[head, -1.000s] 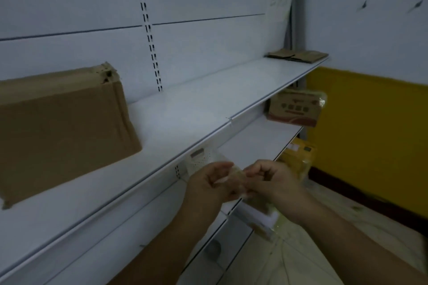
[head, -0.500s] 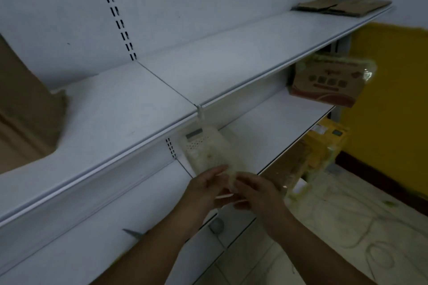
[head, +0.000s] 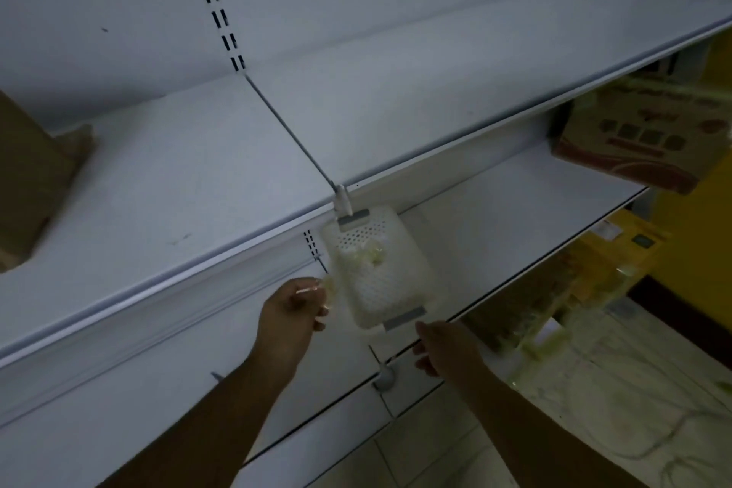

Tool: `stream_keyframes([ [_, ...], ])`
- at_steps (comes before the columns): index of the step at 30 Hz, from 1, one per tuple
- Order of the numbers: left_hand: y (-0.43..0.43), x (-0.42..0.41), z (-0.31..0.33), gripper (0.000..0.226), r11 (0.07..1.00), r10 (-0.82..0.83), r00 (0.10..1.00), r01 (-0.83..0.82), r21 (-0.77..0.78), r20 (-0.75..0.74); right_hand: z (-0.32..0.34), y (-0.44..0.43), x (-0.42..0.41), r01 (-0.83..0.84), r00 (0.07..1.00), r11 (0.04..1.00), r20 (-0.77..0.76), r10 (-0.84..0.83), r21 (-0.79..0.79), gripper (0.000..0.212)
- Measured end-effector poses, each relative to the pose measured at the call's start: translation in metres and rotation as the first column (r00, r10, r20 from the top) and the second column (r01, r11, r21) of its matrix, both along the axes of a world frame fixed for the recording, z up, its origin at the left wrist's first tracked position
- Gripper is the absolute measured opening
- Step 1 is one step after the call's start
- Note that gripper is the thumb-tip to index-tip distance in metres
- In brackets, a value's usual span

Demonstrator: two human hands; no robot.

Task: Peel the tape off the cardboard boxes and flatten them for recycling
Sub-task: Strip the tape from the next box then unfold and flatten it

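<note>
Pinching tape (head: 328, 286) (clear scrap), left grip (head: 295, 315) hangs beside basket (head: 380, 273).

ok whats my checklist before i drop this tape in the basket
1. Tape scrap held: ok, left hand pinches it.
2. Right hand free: ok, holds nothing.
3. Basket within reach: ok, just beside the left hand.
4. Room in basket: ok, only a few scraps at its far end.
5. Next cardboard box ready: ok, on the upper shelf at left.
6. Tape left on that box: cannot tell.
</note>
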State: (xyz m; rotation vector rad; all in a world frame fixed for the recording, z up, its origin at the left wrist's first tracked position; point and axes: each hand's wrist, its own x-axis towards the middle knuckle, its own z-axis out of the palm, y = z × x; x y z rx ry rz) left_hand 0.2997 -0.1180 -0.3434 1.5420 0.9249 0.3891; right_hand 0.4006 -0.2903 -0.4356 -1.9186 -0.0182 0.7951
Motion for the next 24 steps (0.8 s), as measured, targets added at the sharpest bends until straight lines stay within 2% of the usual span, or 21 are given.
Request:
stream_keyframes([
  [2, 0.006, 0.005, -0.003, 0.012, 1.0, 0.017, 1.0, -0.017, -0.005, 0.002, -0.006, 0.012, 0.005, -0.114, 0.954, 0.966, 0.246, 0.172, -0.233, 0.023],
  [3, 0.008, 0.007, -0.006, 0.012, 1.0, 0.018, 1.0, -0.018, -0.01, 0.009, -0.008, 0.018, 0.006, -0.137, 0.889, 0.939, 0.378, 0.257, -0.316, 0.017],
  [5, 0.013, 0.008, -0.013, 0.014, 1.0, 0.023, 1.0, -0.022, -0.016, 0.011, -0.011, 0.025, 0.009, -0.215, 0.726, 0.912, 0.567, 0.388, -0.348, 0.012],
  [6, 0.015, 0.008, -0.015, 0.015, 0.999, 0.028, 1.0, -0.027, -0.016, 0.005, -0.013, 0.027, 0.012, -0.286, 0.641, 0.89, 0.619, 0.453, -0.355, 0.016],
  [8, 0.018, 0.009, -0.02, 0.017, 0.999, 0.037, 0.999, -0.037, -0.022, 0.005, -0.016, 0.027, 0.021, -0.428, 0.451, 0.781, 0.642, 0.62, -0.454, 0.037],
  [10, 0.021, 0.013, -0.022, 0.018, 1.0, 0.025, 1.0, -0.025, -0.003, -0.005, -0.016, 0.028, 0.032, -0.497, 0.297, 0.628, 0.563, 0.771, -0.599, 0.049],
  [12, 0.022, 0.021, -0.021, 0.036, 1.0, -0.016, 1.0, 0.016, -0.003, -0.025, -0.01, 0.029, 0.042, -0.497, 0.161, 0.456, 0.437, 0.885, -0.739, 0.036],
  [13, 0.023, 0.024, -0.021, 0.044, 0.999, -0.044, 0.998, 0.043, -0.011, -0.036, -0.007, 0.028, 0.046, -0.504, 0.124, 0.401, 0.395, 0.91, -0.765, 0.029],
  [14, 0.024, 0.03, -0.021, 0.044, 0.997, -0.079, 0.995, 0.079, 0.011, -0.056, -0.004, 0.025, 0.05, -0.507, 0.102, 0.361, 0.361, 0.927, -0.783, 0.025],
  [16, 0.023, 0.04, -0.022, 0.028, 0.985, -0.155, 0.985, 0.16, 0.063, -0.077, -0.003, 0.012, 0.059, -0.512, 0.08, 0.316, 0.322, 0.943, -0.799, 0.024],
  [19, 0.018, 0.049, -0.026, 0.02, 0.985, -0.15, 0.989, 0.149, 0.092, 0.005, -0.002, -0.009, 0.088, -0.503, 0.121, 0.3, 0.278, 0.953, -0.81, 0.024],
  [22, 0.017, 0.049, -0.029, 0.017, 0.969, -0.06, 0.998, 0.064, 0.239, -0.024, -0.004, -0.018, 0.126, -0.469, 0.248, 0.391, 0.306, 0.919, -0.792, 0.026],
  [24, 0.018, 0.047, -0.031, 0.015, 0.968, -0.06, 0.998, 0.065, 0.243, -0.029, -0.005, -0.02, 0.14, -0.427, 0.401, 0.547, 0.391, 0.828, -0.72, 0.032],
])
